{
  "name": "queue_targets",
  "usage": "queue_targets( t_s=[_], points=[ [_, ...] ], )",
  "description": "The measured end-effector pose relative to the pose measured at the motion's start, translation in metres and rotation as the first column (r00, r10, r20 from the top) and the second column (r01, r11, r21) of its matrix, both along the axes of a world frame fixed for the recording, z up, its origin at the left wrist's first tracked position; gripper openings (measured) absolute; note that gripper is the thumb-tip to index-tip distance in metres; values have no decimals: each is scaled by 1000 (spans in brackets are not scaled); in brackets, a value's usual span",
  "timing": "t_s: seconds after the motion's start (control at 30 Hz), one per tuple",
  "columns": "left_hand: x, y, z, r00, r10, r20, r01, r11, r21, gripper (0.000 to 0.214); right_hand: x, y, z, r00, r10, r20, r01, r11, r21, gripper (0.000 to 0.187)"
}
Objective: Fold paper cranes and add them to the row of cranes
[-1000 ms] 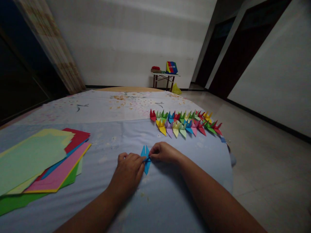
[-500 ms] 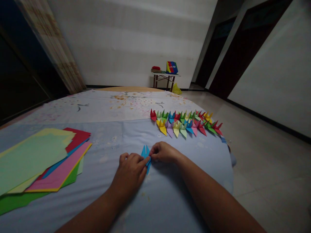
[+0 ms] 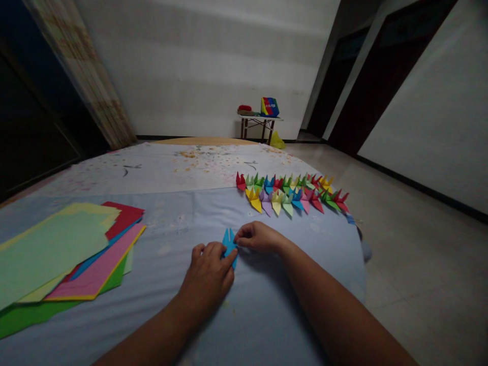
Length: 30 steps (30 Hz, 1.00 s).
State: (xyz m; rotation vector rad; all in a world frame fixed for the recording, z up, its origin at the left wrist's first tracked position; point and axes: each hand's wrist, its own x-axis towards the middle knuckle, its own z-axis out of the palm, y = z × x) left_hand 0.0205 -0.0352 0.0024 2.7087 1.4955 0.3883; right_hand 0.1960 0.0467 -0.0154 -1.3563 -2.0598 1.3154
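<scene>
A small piece of folded blue paper (image 3: pixel 229 240) lies on the light blue cloth in front of me, with two narrow points at its far end. My left hand (image 3: pixel 211 262) presses it from the left, thumb and fingers on its near part and covering some of it. At its right edge my right hand (image 3: pixel 254 237) pinches the paper between thumb and forefinger, the other fingers curled in. Beyond my hands, to the right, stand two rows of folded paper cranes (image 3: pixel 286 199) in many colours.
To my left lies a fanned stack of coloured paper sheets (image 3: pixel 53 249). The table's cloth (image 3: pixel 160 330) has a white floral part at the far side. Against the wall is a small side table (image 3: pixel 259 119) with a colourful box (image 3: pixel 270 107); a yellow bag (image 3: pixel 277 140) sits beside it.
My left thumb and fingers have shifted on the blue paper, now showing more of its middle. My right hand has barely moved and still pinches the right edge.
</scene>
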Motion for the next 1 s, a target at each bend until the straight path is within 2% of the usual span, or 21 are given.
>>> queue_targets(
  t_s=[0.17,0.4,0.6,0.67,0.8,1.0],
  points=[
    [1,-1,0,1000,4,-15,-4,1000,-22,36,-4,0,-4,998,-39,50,34,993,109,14],
    [-1,-3,2,999,3,-46,-4,999,-36,37,-7,1,-2,991,-22,132,0,986,166,11],
    [-10,1,7,999,-12,49,17,994,-103,41,-7,-2,-5,997,-56,57,50,993,109,12],
    [-12,2,8,999,-14,52,20,994,-107,41,-7,-3,-5,995,-77,64,69,990,127,15],
    [-12,-1,8,999,-51,-8,50,995,-87,36,-10,-4,-4,991,-67,114,42,976,213,14],
    [-10,-7,7,991,-76,-106,65,993,-99,42,-10,-5,-4,986,-33,163,-13,964,267,12]
  ],
)
